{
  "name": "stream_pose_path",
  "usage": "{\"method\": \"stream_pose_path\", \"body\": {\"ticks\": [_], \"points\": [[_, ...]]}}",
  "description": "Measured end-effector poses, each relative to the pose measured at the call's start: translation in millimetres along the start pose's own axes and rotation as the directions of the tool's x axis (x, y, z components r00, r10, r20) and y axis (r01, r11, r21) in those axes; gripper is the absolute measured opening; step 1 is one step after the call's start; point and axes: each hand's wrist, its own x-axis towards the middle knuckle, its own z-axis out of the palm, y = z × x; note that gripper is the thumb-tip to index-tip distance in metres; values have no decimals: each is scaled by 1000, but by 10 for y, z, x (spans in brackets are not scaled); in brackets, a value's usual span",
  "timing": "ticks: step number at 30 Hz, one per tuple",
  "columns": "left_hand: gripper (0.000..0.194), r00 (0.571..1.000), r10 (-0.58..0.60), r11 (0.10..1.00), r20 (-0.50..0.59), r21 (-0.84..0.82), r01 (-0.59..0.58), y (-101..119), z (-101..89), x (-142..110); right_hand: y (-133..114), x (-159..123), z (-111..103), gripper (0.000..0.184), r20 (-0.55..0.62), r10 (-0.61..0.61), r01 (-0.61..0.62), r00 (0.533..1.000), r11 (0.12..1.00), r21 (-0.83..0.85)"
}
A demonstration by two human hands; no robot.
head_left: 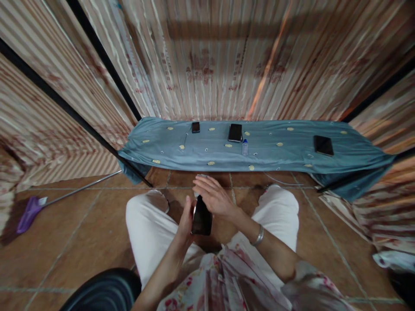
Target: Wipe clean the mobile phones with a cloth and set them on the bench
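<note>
I am seated, and my left hand [186, 219] grips a black phone [201, 219] upright between my knees. My right hand [212, 196] lies over the phone's top end, fingers stretched and pressed on a small grey cloth [201, 176] that peeks out above the fingertips. A silver bracelet [258, 236] sits on my right wrist.
A low bench under a blue-grey cloth [272, 151] stands ahead. On it lie a small black phone [195, 127], a larger phone [235, 132], a small bottle [245, 147] and another phone [323, 145] at the right. A purple mop [30, 212] lies on the tiled floor at left.
</note>
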Motion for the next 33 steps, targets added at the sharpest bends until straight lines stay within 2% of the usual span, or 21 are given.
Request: {"method": "stream_pose_path", "body": {"ticks": [5,8,10,13,15,17,19,22,24,29,33], "points": [[33,997,-45,997,58,69,41,-53,-53,-98,172,83,-165,47,-25,164,-158,986,974,163],[37,994,-53,995,100,85,45,-33,-91,-130,242,49,-230,46,-58,330,-292,942,894,341],[41,989,-58,995,138,86,47,0,-108,-146,301,15,-244,40,-69,446,-360,892,796,487],[47,973,-87,994,215,77,72,44,-119,-160,367,-20,-226,34,-24,607,-416,794,573,706],[50,960,-113,993,256,64,100,53,-112,-157,367,-29,-201,35,33,674,-429,738,431,794],[52,956,-103,995,276,25,100,47,-90,-142,326,-31,-174,40,65,697,-423,714,355,834],[51,963,-58,997,262,-37,70,38,-56,-119,255,-34,-147,44,29,702,-402,711,373,836],[49,982,-15,994,189,-106,35,39,-2,-82,124,-48,-104,44,-88,687,-387,722,506,770],[45,988,-6,993,154,-119,24,52,24,-59,42,-59,-69,44,-125,682,-407,721,562,720],[37,996,34,996,77,-87,-27,128,50,25,-138,-94,48,46,-150,688,-428,710,591,684],[39,994,103,989,-29,-107,-106,229,89,141,-313,-177,115,47,-100,662,-463,743,615,638]]}}
